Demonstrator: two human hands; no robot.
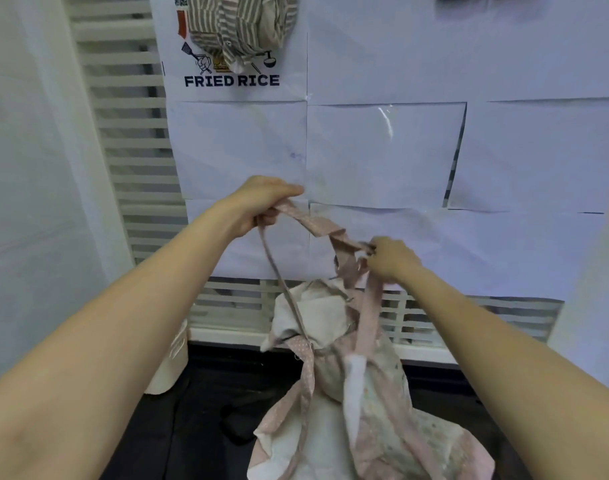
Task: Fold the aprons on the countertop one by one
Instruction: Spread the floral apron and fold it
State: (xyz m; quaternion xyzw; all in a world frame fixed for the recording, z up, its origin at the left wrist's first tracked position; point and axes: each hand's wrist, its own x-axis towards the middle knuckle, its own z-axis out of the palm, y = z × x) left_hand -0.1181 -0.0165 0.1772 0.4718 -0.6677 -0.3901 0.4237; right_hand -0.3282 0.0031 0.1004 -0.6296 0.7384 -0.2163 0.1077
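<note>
Above a dark countertop (199, 410), the left hand (261, 202) and right hand (393, 259) each pinch the strap (325, 226) of a pink apron (348, 393), lifted, bunched, not yet folded, likely just begun

I am wearing the only camera on my head, and it is looking forward and slightly down along my outstretched forearms. It is facing a paper-covered wall (382, 154) close ahead, with the dark countertop (199, 410) lying near the bottom edge. Its wide lens is bending the frame's edges.
</note>
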